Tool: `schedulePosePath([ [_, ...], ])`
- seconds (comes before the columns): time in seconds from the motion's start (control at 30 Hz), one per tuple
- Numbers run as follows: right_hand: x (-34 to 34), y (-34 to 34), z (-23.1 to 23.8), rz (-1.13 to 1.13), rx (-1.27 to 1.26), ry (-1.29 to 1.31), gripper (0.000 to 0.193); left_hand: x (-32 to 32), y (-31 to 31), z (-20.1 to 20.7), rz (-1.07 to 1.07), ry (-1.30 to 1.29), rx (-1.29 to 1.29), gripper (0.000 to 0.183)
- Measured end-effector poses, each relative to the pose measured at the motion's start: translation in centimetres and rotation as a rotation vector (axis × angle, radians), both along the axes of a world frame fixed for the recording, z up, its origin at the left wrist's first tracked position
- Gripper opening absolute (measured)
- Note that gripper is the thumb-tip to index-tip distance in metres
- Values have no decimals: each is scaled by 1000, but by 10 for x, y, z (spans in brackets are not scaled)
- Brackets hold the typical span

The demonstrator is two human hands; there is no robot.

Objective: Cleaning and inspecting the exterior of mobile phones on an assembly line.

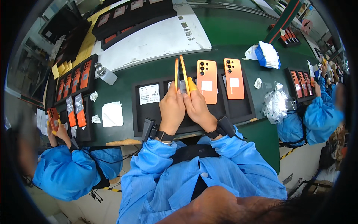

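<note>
Above the middle of a black compartment tray (pixel 140 118), my left hand (pixel 172 112) is closed on a thin orange phone (pixel 176 72), which stands upright and edge-on. My right hand (pixel 201 114), with a yellow finger cot showing, grips a second orange phone (pixel 183 69), tilted slightly. A narrow gap parts the two phones at the top; the hands touch lower down. Beside my right hand, an orange phone (pixel 211 97) lies back up on the tray with a white label, and another orange phone (pixel 229 71) lies right of it. A printed white sheet (pixel 149 95) fills the tray's left compartment.
White cloths (pixel 112 114) and a pump bottle (pixel 108 76) lie left. Crumpled clear plastic bags (pixel 276 104) and a blue pack of wipes (pixel 267 56) are right. A co-worker (pixel 74 168) holds a phone at left; another person (pixel 320 115) works at right. Phone trays (pixel 132 26) stand behind.
</note>
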State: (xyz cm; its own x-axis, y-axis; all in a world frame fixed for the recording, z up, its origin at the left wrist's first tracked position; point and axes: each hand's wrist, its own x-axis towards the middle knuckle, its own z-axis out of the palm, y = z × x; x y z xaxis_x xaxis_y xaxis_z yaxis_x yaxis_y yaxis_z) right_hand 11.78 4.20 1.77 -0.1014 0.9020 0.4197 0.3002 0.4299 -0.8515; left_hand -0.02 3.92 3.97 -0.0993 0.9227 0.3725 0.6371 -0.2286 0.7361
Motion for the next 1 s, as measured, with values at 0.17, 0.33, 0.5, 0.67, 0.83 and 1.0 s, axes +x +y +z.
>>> schedulePosePath([
  [0.17,4,-1,5,50,-46,-6,49,0,-4,0,-123,-177,-14,37],
  [0.33,2,-1,7,58,-80,45,46,-11,-5,-15,-138,-451,-57,36],
  [0.5,3,1,-2,36,-112,107,42,-16,-2,-23,-209,-590,-65,36],
  [0.67,2,0,1,5,-147,104,41,-18,-1,-25,-226,-660,-235,41],
  [0.83,1,1,-2,-6,-143,125,40,-18,2,-29,-214,-658,-189,41],
  [1.0,-3,-3,10,45,-165,146,47,-20,9,-38,-276,-773,-292,41],
])
